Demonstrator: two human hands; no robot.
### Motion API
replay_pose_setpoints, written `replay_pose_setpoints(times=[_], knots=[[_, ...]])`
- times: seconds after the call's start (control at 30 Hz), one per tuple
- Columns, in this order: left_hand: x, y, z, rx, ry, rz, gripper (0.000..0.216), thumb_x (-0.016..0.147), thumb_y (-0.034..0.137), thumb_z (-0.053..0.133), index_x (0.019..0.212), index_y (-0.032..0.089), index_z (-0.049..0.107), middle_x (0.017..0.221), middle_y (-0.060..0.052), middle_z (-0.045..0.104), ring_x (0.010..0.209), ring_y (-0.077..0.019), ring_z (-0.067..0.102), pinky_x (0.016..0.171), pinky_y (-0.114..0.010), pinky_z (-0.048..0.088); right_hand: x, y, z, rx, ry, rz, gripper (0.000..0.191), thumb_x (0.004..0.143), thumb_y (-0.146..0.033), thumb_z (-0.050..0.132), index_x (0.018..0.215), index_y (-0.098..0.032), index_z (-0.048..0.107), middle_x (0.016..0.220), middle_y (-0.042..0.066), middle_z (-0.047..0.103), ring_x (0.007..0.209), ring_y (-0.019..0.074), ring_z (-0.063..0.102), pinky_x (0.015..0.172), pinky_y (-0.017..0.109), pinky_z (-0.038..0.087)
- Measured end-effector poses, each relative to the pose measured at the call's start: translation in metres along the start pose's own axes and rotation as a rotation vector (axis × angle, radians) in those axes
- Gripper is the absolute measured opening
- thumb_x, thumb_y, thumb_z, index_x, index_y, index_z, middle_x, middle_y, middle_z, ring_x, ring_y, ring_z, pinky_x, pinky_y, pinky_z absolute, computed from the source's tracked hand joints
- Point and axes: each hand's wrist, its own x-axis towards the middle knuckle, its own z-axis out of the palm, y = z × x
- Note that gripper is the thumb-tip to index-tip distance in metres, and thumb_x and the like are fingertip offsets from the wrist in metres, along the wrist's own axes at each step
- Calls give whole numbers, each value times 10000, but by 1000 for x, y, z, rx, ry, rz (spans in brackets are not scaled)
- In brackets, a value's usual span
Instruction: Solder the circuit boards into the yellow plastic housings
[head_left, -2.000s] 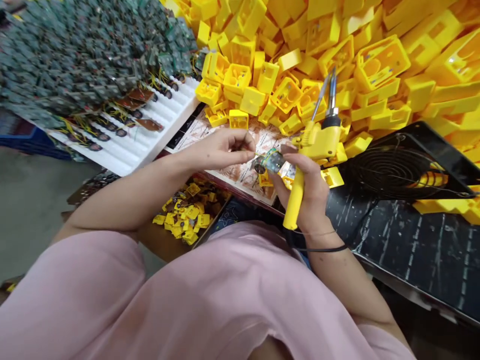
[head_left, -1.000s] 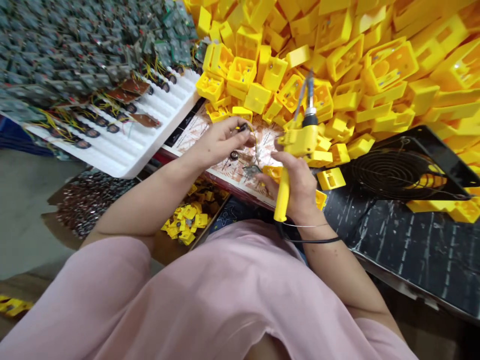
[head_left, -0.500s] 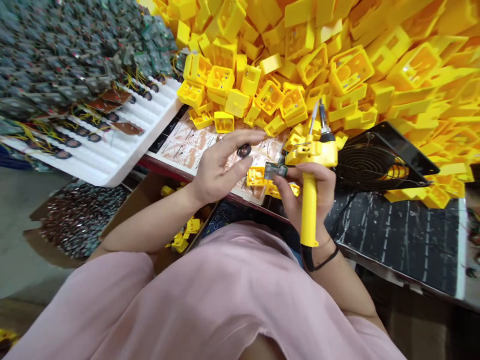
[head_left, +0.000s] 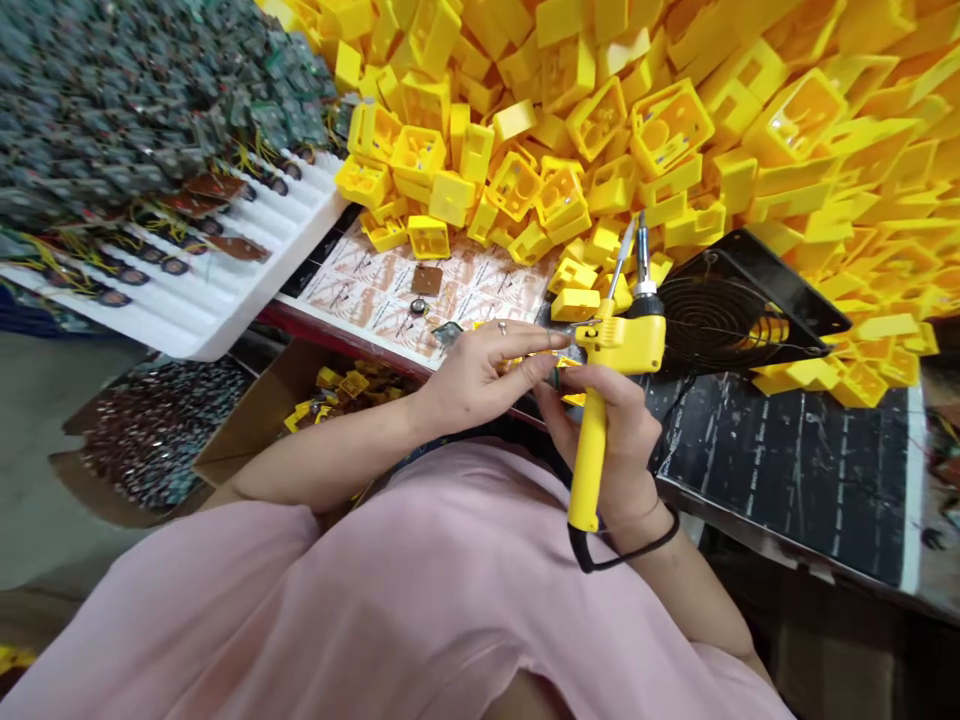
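My right hand (head_left: 611, 440) grips a yellow soldering gun (head_left: 611, 365) by its handle, tip pointing up and away. Its fingers also pinch a small part near the gun's body, mostly hidden. My left hand (head_left: 480, 375) reaches across to that same spot, fingers pressed together against the hidden part; a ring shows on one finger. Both hands hover just above the near edge of the work board (head_left: 390, 300). A small brown board (head_left: 426, 281) and a small dark part (head_left: 448, 333) lie on the printed sheet beyond my left hand.
A huge heap of yellow plastic housings (head_left: 637, 120) fills the back and right. A black fan (head_left: 720, 320) sits right of the gun. A white foam tray (head_left: 225, 270) with wired circuit boards is at left. A cardboard box (head_left: 330, 390) of yellow pieces stands below.
My left hand let go of the round dark part and closed in on my right hand. Both hands drew nearer to my body with the gun. A brown board now lies on the sheet.
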Motion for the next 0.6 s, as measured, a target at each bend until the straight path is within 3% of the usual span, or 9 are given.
replay_pose_setpoints(times=[0.13,0.23,0.3,0.33,0.4,0.47,0.5,0.6], knots=[[-6,0,8,-179,107,-195,311,1003,483,734,984,203,869,1024,-68,857,973,-174,816,890,-234,646,-6,5,5,49,-15,-42,410,927,-230,834,1250,-279,586,855,-47,762,610,137,726,630,235,618],[-9,8,-16,-376,174,-363,400,897,609,824,916,209,845,852,-27,823,803,-153,787,768,-240,642,-6,13,6,131,-68,-11,551,894,-296,879,1330,-294,542,935,-27,780,692,165,762,691,276,643],[-12,14,-43,-367,199,-414,442,843,643,859,881,205,819,711,1,752,633,-124,712,624,-224,591,-2,21,8,124,-122,2,558,902,-346,871,1346,-296,537,1011,1,784,818,201,788,779,321,654],[-14,16,-58,-309,149,-437,437,855,637,848,866,202,808,661,10,715,575,-112,670,568,-213,553,0,25,11,97,-158,-9,527,918,-373,852,1338,-292,544,1053,19,783,886,220,791,823,343,651],[-16,15,-84,-121,-98,-454,370,925,565,783,853,202,795,640,11,699,549,-104,643,539,-199,512,7,31,19,42,-252,-57,432,974,-406,781,1319,-280,554,1148,58,773,981,241,777,897,378,633],[-15,6,-101,136,-376,-416,293,985,448,671,885,201,795,737,-13,758,660,-126,709,637,-211,552,13,35,29,14,-362,-118,373,1022,-407,704,1330,-269,544,1158,70,764,1002,244,755,969,409,604],[-12,-2,-106,274,-450,-370,288,996,401,612,915,196,797,825,-33,792,762,-147,747,728,-234,580,16,36,34,2,-407,-138,352,1041,-386,666,1344,-264,537,1121,63,762,989,241,745,1001,422,586],[4,-27,-109,591,-435,-227,364,990,350,490,994,167,803,1110,-102,813,1045,-217,766,979,-343,585,21,36,46,-43,-503,-175,340,1051,-262,592,1384,-239,529,1005,41,741,932,230,721,1015,415,553]])
